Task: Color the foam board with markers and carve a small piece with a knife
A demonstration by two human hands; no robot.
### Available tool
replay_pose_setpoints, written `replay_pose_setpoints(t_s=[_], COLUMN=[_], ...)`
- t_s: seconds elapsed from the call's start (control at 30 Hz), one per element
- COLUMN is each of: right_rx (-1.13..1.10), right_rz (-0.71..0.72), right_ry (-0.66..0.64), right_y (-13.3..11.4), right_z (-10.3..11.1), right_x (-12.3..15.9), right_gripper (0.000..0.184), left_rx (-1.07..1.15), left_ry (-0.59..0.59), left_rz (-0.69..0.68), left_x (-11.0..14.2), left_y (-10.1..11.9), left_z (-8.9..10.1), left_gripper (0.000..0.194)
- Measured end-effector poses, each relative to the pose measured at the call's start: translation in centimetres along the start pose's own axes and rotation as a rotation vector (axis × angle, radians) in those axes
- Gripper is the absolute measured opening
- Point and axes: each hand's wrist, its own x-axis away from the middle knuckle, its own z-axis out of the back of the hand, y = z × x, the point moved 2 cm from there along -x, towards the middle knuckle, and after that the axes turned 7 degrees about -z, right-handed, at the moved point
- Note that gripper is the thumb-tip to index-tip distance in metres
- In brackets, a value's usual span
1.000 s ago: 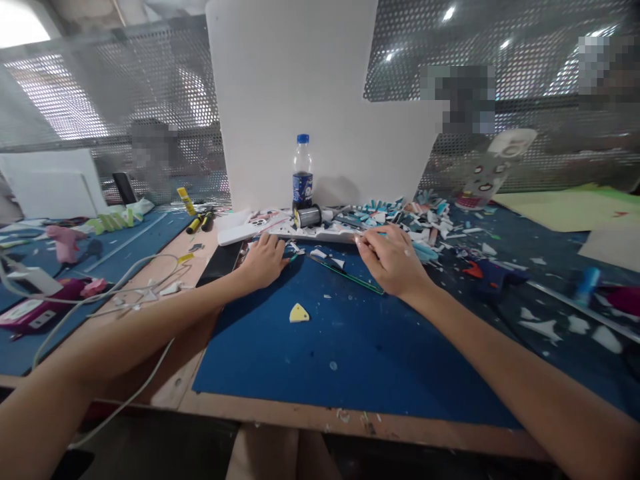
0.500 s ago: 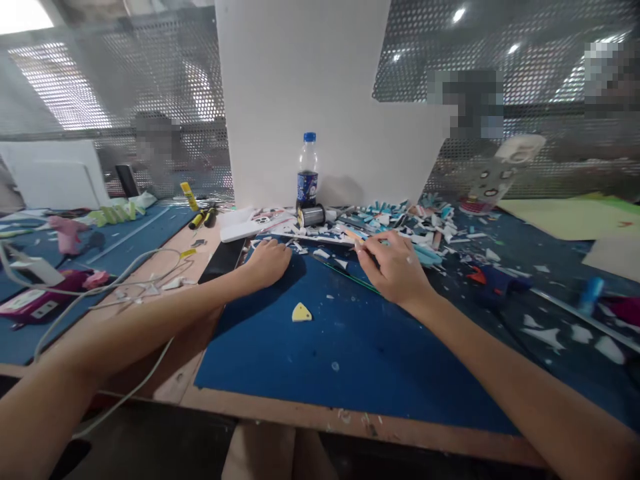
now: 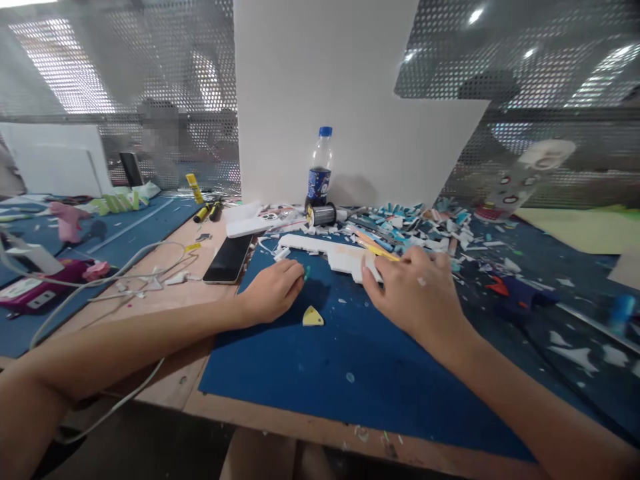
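My left hand rests on the blue mat with its fingers curled in. A small green bit shows at its fingertips; the rest of it is hidden. My right hand has thumb and fingers closed on the right end of a long, stepped white foam piece. A yellow-orange stick, perhaps a pencil, lies just behind the foam, close to my right fingers. Between the hands, nearer to me, lies a pale yellow wedge with small dark holes.
Behind the foam stand a cola bottle and a wire spool, beside heaped white and blue scraps. A phone and a cable lie left. A dark blue glue gun lies right. A white board rises behind.
The white foam piece has come nearer, its broad face now showing, with my right hand at its end. My left hand has moved nearer, uncovering the phone. The view has shifted slightly.
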Motion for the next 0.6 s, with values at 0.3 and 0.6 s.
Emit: replay_pose_setpoints(t_s=[0.3, 0.6], right_rx=[-0.533, -0.38], right_rz=[0.213, 0.455], right_ry=[-0.383, -0.363], right_y=[-4.7, -5.6], right_z=[-3.4, -3.9], right_x=[0.5, -0.4], right_gripper=[0.061, 0.042], left_rx=[0.03, 0.068], left_ry=[0.042, 0.02], left_rz=[0.0, 0.014], left_x=[0.1, 0.0], left_y=[-0.3, -0.5], left_z=[-0.2, -0.4], left_gripper=[0.022, 0.019])
